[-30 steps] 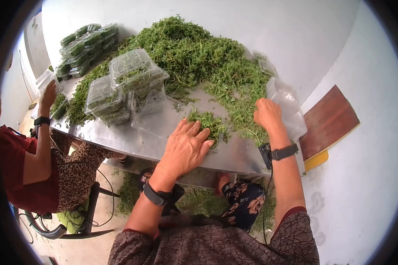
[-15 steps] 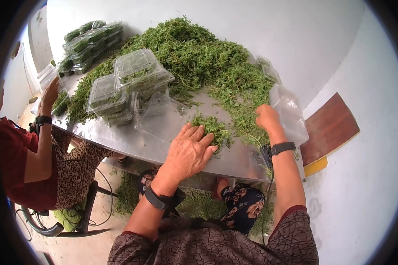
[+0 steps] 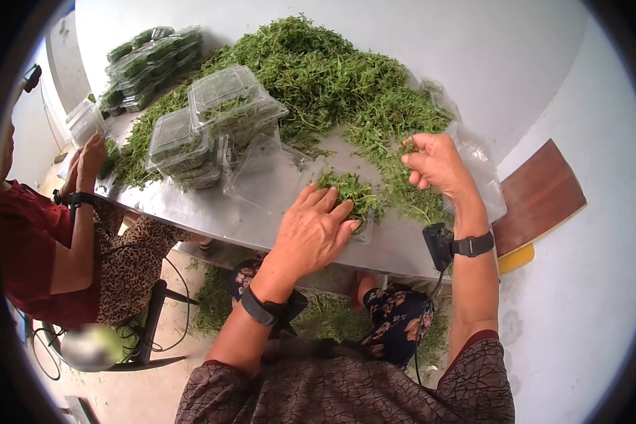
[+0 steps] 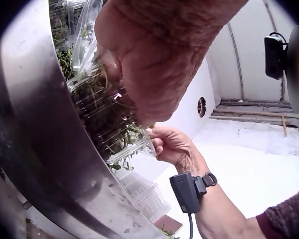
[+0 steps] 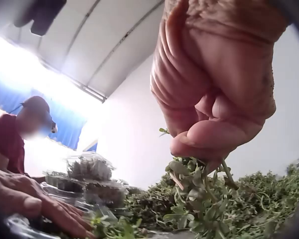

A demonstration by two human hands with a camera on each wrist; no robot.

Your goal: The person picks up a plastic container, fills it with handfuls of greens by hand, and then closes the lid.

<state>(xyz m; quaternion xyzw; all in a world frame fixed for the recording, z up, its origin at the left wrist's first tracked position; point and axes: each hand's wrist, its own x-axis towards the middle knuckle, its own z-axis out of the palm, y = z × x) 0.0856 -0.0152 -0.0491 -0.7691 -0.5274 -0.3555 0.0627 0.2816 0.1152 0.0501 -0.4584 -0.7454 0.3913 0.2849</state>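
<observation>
My left hand (image 3: 314,230) lies with its fingers extended over green leafy stems (image 3: 350,192) near the table's front edge. Those stems fill a clear ribbed plastic container (image 4: 114,134), seen from the side in the left wrist view; the palm hides part of it. To the right, my right hand (image 3: 434,166) is raised over the loose greens. Between thumb and fingertips it pinches a leafy sprig (image 5: 199,191), which hangs down in the right wrist view. Behind both hands rises a big heap of the same greens (image 3: 297,63).
Filled clear boxes (image 3: 237,99) are stacked left of the heap, beside an open clear lid (image 3: 261,177). More packed boxes (image 3: 148,67) stand at the back left. Another person (image 3: 46,240) sits at the left. Clear plastic packaging (image 3: 477,159) and a reddish-brown board (image 3: 540,198) are at the right.
My right hand has risen off the greens and turned, now showing the sprig in its pinch. The left hand stays on the container's greens. The other person's hands have come together.
</observation>
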